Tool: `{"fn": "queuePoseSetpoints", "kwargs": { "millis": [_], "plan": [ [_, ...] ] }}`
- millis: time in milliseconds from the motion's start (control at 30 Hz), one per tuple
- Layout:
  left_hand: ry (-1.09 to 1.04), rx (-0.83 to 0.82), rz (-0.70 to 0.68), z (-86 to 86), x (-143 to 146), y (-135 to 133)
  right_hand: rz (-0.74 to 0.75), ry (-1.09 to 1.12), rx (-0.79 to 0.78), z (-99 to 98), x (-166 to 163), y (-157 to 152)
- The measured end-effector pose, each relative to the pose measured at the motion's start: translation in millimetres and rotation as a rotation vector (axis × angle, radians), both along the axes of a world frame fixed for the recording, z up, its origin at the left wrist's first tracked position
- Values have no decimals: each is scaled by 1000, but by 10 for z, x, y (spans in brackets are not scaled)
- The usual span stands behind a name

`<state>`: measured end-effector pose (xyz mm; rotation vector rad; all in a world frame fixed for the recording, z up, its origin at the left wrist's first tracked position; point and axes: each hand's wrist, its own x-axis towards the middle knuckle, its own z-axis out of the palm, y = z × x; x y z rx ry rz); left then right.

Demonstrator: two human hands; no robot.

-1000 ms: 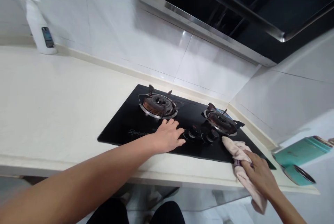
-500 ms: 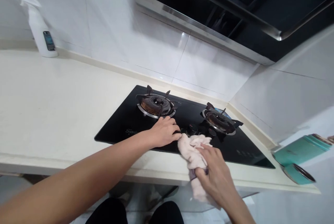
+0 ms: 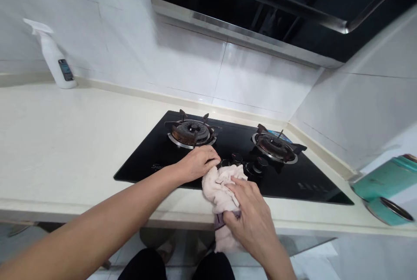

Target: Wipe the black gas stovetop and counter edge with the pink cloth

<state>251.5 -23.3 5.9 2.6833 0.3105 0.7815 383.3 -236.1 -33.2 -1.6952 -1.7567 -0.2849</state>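
A crumpled pale pink cloth (image 3: 223, 191) with a purple band lies over the front of the black gas stove (image 3: 140, 160) and hangs past the counter edge. My right hand (image 3: 249, 208) grips it from the right, thumb on the band and fingers pressed into its folds. At the cloth's upper left, my left hand (image 3: 199, 163) is closed, fingertips pinching its edge beside the control knobs. Two black knobs, a middle knob (image 3: 236, 158) and a right knob (image 3: 260, 164), show just beyond the cloth. The left burner (image 3: 192, 132) stands behind my left hand.
The right burner (image 3: 276, 146) has a raised pan support. A white spray bottle (image 3: 57, 60) stands at the back left of the pale counter (image 3: 65, 141). Green canisters (image 3: 387, 180) sit at the right end. A dark range hood (image 3: 260, 6) overhangs the stove.
Both hands and the cloth have shifted left along the stove's front, uncovering more of the right knob. The camera view has also moved slightly.
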Motion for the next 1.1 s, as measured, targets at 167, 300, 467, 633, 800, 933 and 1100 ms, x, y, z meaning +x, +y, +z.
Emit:
{"fn": "queuePoseSetpoints", "kwargs": {
  "millis": [167,300,467,633,800,933,1100],
  "plan": [
    [-136,108,-71,183,-7,-489,12,46,-18,34,2,33],
    [141,75,-200,233,28,-881,130,148,-125,154,98,-54],
    [285,9,-136,95,1,-1076,274,258,-229,199,458,-378],
    [341,71,12,-61,10,-1218,-114,173,-25,-109,1382,-680],
    [307,104,35,-94,381,-1510,-464,-9,8,-417,2071,-689],
    [268,164,-13,-116,979,-1812,-397,2,-113,-455,2087,-675],
    [198,230,23,-231,1463,-2072,-372,258,-170,-382,2151,-745]
  ]
}}
